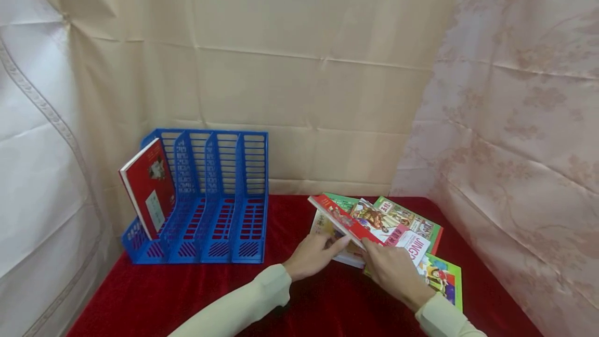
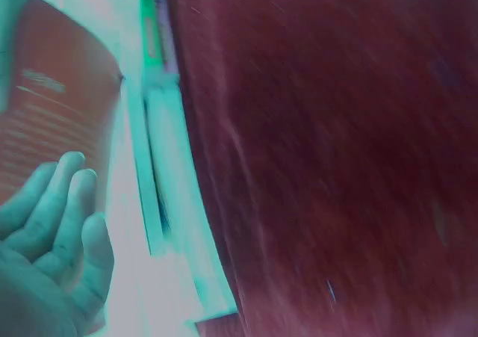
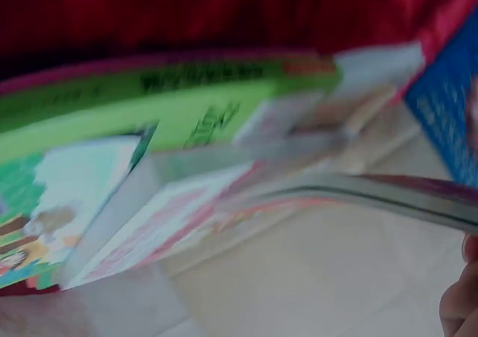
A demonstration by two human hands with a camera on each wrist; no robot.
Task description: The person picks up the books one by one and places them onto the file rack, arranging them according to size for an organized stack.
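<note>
A thin red book [image 1: 341,217] is tilted up over a spread of books, and my right hand [image 1: 393,269] grips its near edge. In the right wrist view that book [image 3: 418,200] shows edge-on, with fingers [image 3: 461,296] at its end. My left hand [image 1: 311,256] is at the book's left side, thumb reaching toward it. Seen from the left wrist, its fingers [image 2: 82,202] are loosely bent in front of a reddish cover [image 2: 63,75]. Beneath lie a pale book [image 1: 323,222], a white-and-pink book [image 1: 414,243] and green-edged books [image 1: 451,274].
At the left stands a blue file rack [image 1: 252,196] with several slots. A thick red book [image 1: 152,191] leans in its leftmost slot. Dark red cloth [image 1: 196,295] covers the table, and curtains [image 1: 299,82] hang behind and at both sides.
</note>
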